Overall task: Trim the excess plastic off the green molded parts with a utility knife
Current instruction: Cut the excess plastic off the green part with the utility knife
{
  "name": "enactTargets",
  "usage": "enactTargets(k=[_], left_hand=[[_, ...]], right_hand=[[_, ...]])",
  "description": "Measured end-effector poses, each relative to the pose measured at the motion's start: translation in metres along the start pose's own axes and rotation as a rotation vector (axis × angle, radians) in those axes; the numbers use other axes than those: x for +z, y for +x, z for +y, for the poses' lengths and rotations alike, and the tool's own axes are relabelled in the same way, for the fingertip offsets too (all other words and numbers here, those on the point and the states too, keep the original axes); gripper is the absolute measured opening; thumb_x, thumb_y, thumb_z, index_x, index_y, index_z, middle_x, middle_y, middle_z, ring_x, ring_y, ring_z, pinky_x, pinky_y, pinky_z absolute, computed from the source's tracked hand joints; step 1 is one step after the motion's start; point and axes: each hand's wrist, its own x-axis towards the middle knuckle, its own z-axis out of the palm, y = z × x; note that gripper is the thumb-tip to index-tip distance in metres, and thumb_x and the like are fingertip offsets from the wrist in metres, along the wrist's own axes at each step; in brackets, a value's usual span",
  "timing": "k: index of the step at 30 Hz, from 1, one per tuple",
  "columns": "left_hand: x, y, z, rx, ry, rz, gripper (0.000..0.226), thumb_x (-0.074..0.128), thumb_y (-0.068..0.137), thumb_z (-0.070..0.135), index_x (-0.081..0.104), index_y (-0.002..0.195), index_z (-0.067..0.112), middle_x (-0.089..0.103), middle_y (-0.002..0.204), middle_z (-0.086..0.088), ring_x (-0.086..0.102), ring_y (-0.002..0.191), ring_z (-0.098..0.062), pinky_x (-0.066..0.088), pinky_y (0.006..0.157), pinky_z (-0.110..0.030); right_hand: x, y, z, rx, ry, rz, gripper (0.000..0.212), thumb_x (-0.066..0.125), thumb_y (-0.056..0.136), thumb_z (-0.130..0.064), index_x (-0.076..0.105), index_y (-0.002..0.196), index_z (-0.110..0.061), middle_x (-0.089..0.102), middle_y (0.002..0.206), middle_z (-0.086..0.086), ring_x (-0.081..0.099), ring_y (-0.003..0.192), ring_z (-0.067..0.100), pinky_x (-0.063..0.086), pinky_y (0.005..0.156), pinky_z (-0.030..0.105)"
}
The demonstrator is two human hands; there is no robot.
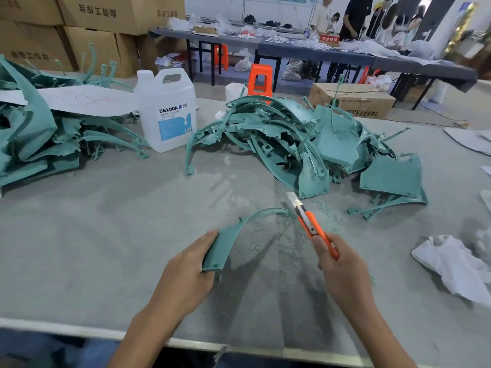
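We're gripping green part (225, 243) w/ left hand (186, 272), right hand (342, 272) clamping utility knife (310, 224) ahead of it, prob. risking knife slipping off thin tip.

1 head view, facing forward-down, close over table (106, 248).

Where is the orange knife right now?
In the head view the orange knife is right of centre, gripped by the right hand, blade beside the thin tip of the green part the left hand holds.
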Motion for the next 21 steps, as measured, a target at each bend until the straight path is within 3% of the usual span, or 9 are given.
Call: enactTargets(k=[2, 5, 8, 9, 12, 14, 17, 21], left_hand=[[-0.002, 0.006, 0.003, -0.060, -0.018, 0.017, 0.064, 0.061, 0.090, 0.015, 0.045, 0.148, 0.037, 0.063, 0.134, 0.013, 0.065, 0.106, -0.016, 0.051, 0.085, -0.026], [-0.005, 0.014, 0.006, -0.144, -0.060, 0.026, 0.057, 0.057, 0.088, 0.019, 0.053, 0.140, 0.043, 0.074, 0.110, 0.007, 0.064, 0.076, -0.013, 0.043, 0.063, -0.018], [-0.010, 0.017, 0.012, -0.171, -0.140, 0.028, 0.054, 0.047, 0.079, 0.035, 0.062, 0.131, 0.044, 0.074, 0.110, 0.010, 0.067, 0.092, -0.017, 0.046, 0.073, -0.026], [-0.013, 0.018, 0.014, -0.171, -0.158, 0.021, 0.053, 0.042, 0.075, 0.038, 0.066, 0.122, 0.047, 0.075, 0.101, 0.013, 0.067, 0.092, -0.016, 0.047, 0.074, -0.029], [-0.014, 0.023, 0.016, -0.206, -0.188, 0.034, 0.025, 0.045, 0.080, 0.031, 0.064, 0.082, 0.047, 0.064, 0.066, 0.014, 0.057, 0.064, -0.008, 0.044, 0.058, -0.031], [-0.013, 0.025, 0.015, -0.252, -0.195, 0.056, 0.024, 0.052, 0.088, 0.019, 0.062, 0.078, 0.038, 0.061, 0.062, 0.010, 0.054, 0.060, -0.009, 0.041, 0.054, -0.031], [-0.013, 0.025, 0.014, -0.282, -0.210, 0.071, 0.025, 0.053, 0.089, 0.017, 0.058, 0.071, 0.033, 0.056, 0.056, 0.008, 0.046, 0.050, -0.009, 0.036, 0.051, -0.032], [-0.014, 0.024, 0.019, -0.227, -0.196, 0.064, 0.039, 0.048, 0.084, 0.016, 0.061, 0.074, 0.051, 0.058, 0.056, 0.019, 0.051, 0.053, -0.002, 0.034, 0.048, -0.028]], right_hand=[[0.006, -0.026, -0.017, -0.020, 0.138, -0.054, 0.026, 0.044, 0.085, -0.067, 0.060, 0.098, -0.051, 0.065, 0.067, -0.008, 0.055, 0.049, 0.008, 0.041, 0.046, 0.024], [0.022, -0.056, -0.038, -0.048, 0.255, -0.180, 0.025, 0.043, 0.084, -0.072, 0.056, 0.104, -0.063, 0.067, 0.071, -0.010, 0.053, 0.047, 0.002, 0.044, 0.044, 0.022], [0.036, -0.071, -0.050, -0.109, 0.307, -0.215, 0.036, 0.046, 0.083, -0.077, 0.058, 0.111, -0.058, 0.067, 0.071, -0.007, 0.058, 0.052, 0.004, 0.050, 0.053, 0.030], [0.038, -0.073, -0.053, -0.135, 0.304, -0.230, 0.039, 0.045, 0.082, -0.078, 0.058, 0.112, -0.057, 0.066, 0.071, -0.008, 0.059, 0.055, 0.005, 0.050, 0.055, 0.030], [0.042, -0.075, -0.060, -0.186, 0.258, -0.271, 0.042, 0.041, 0.085, -0.078, 0.057, 0.114, -0.052, 0.064, 0.072, -0.013, 0.060, 0.060, 0.006, 0.047, 0.057, 0.026], [0.043, -0.074, -0.061, -0.189, 0.239, -0.283, 0.040, 0.041, 0.087, -0.077, 0.056, 0.113, -0.051, 0.063, 0.072, -0.013, 0.060, 0.061, 0.007, 0.044, 0.055, 0.022], [0.046, -0.070, -0.063, -0.212, 0.164, -0.266, 0.041, 0.038, 0.090, -0.074, 0.056, 0.115, -0.046, 0.059, 0.069, -0.015, 0.056, 0.058, 0.006, 0.037, 0.051, 0.016], [0.046, -0.046, -0.060, -0.186, 0.035, -0.164, 0.039, 0.037, 0.094, -0.067, 0.056, 0.116, -0.041, 0.055, 0.060, -0.014, 0.053, 0.053, 0.007, 0.036, 0.048, 0.021]])
